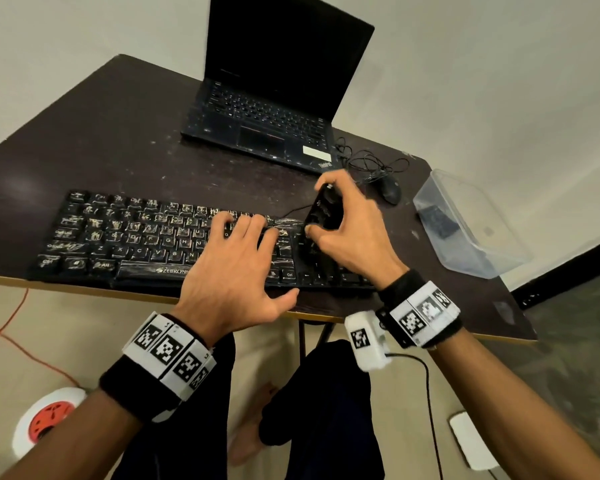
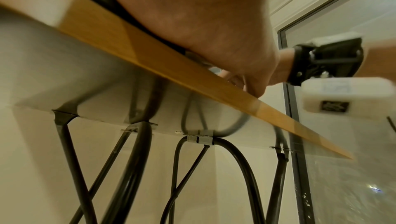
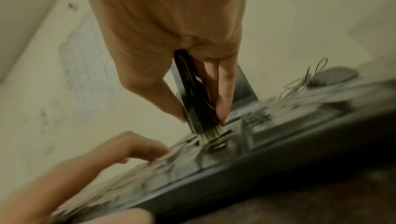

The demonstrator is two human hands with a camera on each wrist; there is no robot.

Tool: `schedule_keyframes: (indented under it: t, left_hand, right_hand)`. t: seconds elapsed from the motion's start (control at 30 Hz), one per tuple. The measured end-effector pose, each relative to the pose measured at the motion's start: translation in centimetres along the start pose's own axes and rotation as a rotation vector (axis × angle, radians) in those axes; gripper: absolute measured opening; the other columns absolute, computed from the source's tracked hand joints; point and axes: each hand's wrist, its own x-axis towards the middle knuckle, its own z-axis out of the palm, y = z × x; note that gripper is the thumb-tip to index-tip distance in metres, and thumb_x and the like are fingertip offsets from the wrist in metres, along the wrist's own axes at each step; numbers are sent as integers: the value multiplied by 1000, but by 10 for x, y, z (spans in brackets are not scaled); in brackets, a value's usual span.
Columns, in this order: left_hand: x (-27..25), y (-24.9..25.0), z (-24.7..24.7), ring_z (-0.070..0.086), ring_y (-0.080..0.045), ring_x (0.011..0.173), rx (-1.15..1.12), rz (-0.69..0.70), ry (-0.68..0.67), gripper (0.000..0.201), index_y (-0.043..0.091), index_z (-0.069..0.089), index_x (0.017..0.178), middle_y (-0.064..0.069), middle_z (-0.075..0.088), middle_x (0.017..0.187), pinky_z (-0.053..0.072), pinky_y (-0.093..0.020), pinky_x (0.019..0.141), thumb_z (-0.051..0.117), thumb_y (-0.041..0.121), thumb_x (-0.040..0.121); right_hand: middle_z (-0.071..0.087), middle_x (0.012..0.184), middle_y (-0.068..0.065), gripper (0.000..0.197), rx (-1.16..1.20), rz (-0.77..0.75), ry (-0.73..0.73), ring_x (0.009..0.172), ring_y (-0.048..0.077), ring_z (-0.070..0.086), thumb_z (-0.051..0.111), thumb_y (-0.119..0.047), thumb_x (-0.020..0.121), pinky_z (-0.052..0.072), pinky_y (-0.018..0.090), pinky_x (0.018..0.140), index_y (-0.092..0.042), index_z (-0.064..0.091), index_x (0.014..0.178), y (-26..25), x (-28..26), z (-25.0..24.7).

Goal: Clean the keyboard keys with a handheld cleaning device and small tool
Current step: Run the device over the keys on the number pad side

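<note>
A dusty black keyboard (image 1: 125, 237) lies along the near edge of the dark table (image 1: 118, 140). My left hand (image 1: 236, 261) lies flat on its right-middle keys, fingers spread and straight. To the right of it my right hand (image 1: 347, 223) grips a black handheld cleaning device (image 1: 326, 209), nose down over the keys beside the arrow cluster. In the right wrist view the device (image 3: 193, 92) ends in a short brush (image 3: 211, 134) whose bristles touch the keyboard (image 3: 235, 143), with thumb and fingers pinching its sides. The left wrist view shows only my palm (image 2: 203, 24) over the table edge (image 2: 150, 55).
An open black laptop (image 1: 274, 98) stands behind the keyboard. A wired black mouse (image 1: 390, 190) with its coiled cable lies right of it. A clear plastic box (image 1: 465, 223) sits at the table's right end. A cable reel (image 1: 49, 417) and orange cord lie on the floor.
</note>
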Motion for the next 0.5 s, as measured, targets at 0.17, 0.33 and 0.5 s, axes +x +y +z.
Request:
schedule_keyframes:
  t: [0.17,0.33,0.5]
  left_hand:
    - [-1,1,1,51,-32,123,3,6,6,95,5,58,134,-14,54,130,27,-57,116,34,81,82]
    - [-1,0,2,51,-32,123,-2,-1,0,96,5,57,135,-13,53,130,27,-57,116,33,82,82]
    - [0,-1,2,51,-31,122,2,-4,5,95,6,57,134,-13,54,130,28,-57,115,34,82,82]
  right_hand:
    - [69,81,-5,52,4,73,77,68,13,66,79,-19,80,57,34,67,-37,47,118,4,2,-1]
    - [72,84,-4,53,-11,43,-31,71,15,69,80,-18,80,58,34,68,-37,47,117,3,-3,-5]
    - [70,81,-3,52,-5,19,-20,66,14,67,78,-15,80,57,35,67,-34,48,118,6,-7,-8]
